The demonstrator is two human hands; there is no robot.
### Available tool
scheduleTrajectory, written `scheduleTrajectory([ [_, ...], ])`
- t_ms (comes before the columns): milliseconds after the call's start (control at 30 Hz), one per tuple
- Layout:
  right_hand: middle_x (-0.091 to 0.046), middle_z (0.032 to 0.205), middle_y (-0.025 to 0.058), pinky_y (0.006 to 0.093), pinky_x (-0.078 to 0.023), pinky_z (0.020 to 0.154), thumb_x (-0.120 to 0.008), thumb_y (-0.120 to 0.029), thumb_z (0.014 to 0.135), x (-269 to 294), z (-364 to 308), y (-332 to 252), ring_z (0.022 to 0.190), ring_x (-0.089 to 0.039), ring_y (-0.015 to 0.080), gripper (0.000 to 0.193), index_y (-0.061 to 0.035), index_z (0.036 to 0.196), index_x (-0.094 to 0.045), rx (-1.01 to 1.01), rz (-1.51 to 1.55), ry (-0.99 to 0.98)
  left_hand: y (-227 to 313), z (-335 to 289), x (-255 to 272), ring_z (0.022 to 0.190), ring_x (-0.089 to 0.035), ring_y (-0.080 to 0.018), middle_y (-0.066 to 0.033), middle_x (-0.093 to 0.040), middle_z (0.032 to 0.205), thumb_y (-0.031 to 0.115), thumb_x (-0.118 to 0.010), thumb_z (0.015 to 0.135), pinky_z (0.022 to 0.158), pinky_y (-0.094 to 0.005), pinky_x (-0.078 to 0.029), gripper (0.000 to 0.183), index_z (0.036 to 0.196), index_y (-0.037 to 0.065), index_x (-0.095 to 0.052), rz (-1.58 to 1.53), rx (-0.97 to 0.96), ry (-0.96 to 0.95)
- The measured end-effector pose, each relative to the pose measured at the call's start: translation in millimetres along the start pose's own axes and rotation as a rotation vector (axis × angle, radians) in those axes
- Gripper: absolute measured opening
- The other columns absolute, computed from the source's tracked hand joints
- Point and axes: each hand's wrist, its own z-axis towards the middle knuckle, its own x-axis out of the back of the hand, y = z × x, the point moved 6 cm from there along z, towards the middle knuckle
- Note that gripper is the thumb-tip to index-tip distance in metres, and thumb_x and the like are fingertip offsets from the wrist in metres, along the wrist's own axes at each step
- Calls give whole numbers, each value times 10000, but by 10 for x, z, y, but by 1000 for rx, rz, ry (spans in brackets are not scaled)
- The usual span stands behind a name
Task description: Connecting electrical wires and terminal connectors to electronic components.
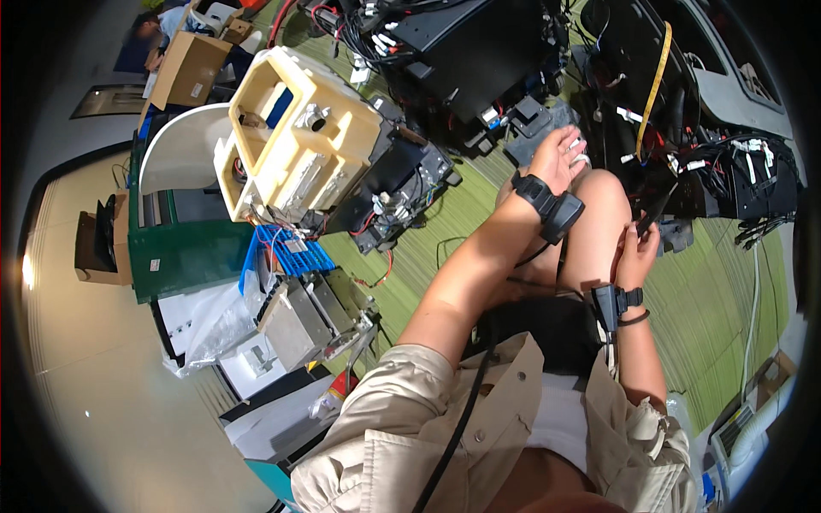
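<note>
My left hand (560, 159) is above my bent knee, its fingers curled. Small whitish bits show at its fingertips, but I cannot make out what they belong to. Lower and to the right, beside the other side of my knee, my right hand (639, 250) is closed around a dark, slim object (657, 209) that points up toward the cables. Just beyond both hands stands a black machine housing (620, 81) with white-tagged wires and a yellow tape strip (655, 90) across it. Both wrists carry black strapped devices.
A cream moulded shell (342, 162) stands on a black wired base at left. Near it are a blue plastic grid (295, 250), a green bin (197, 252) and metal boxes (295, 325). A large black case (487, 56) is ahead. Tagged cable bundles (757, 167) are at right.
</note>
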Motion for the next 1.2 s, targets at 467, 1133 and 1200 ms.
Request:
scheduleTrajectory([
  [467,-526,819,15,160,-351,492,-477,-56,872,-22,-22,-16,582,-428,29,381,-7,1226,-347,2,-41,26,75,460,22,696,-553,-113,-25,-614,872,187,-474,816,582,-249,-424,187,977,99,-516,414,-69,137],
  [1133,-584,828,42,159,-360,488,-482,-148,891,-31,-56,-138,545,-426,25,323,-22,1183,-424,27,-66,58,91,353,52,648,-572,-98,-8,-622,841,187,-506,813,555,-220,-435,143,934,113,-526,416,-27,196],
  [1200,-588,854,48,160,-363,491,-479,-149,893,-58,-65,-171,550,-426,25,332,-22,1193,-416,34,-67,64,87,348,67,655,-572,-98,-6,-622,857,189,-507,819,557,-224,-440,145,945,118,-524,407,-15,191],
])
